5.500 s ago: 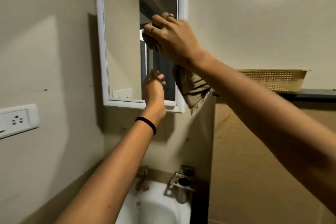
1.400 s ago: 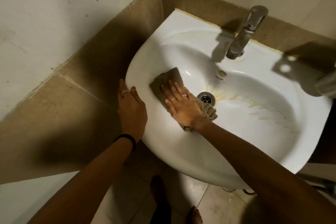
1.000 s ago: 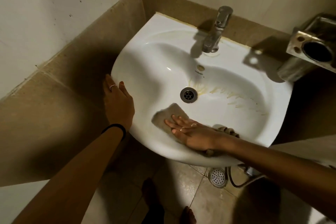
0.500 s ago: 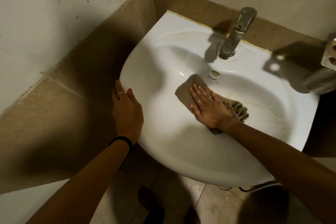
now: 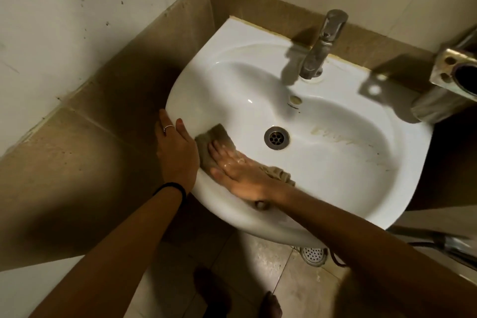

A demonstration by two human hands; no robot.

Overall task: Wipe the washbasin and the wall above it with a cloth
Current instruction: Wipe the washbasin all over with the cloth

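The washbasin [image 5: 322, 181], white and wall-mounted, sits in a corner with beige tiles behind it and on its left. The brown cloth [image 5: 215, 141] lies inside the bowl on the near-left slope, just left of the metal drain [image 5: 276, 137]; part of it bunches up in folds on the right of the wrist. The right hand [image 5: 241, 175] lies flat on the cloth, fingers straight and close together, pointing to the far left, pressing the fabric against the porcelain rather than gripping it; the fingers look blurred. The left hand [image 5: 176, 151] rests on the left rim of the basin, fingers stretched out along the outer edge and holding nothing; it wears a thin ring, and a black band circles the wrist. The two hands are just beside each other, with the cloth's left edge next to the left thumb.

A chrome tap [image 5: 321, 46] stands at the far edge of the basin, its spout pointing over the bowl. Brownish streaks [image 5: 346, 138] mark the inner wall of the bowl to the right of the drain. A metal holder [image 5: 456, 77] with a round opening is at the far right. Below the basin, on the tiled floor, a round floor drain [image 5: 312, 255] shows, and bare toes are in view at the near edge
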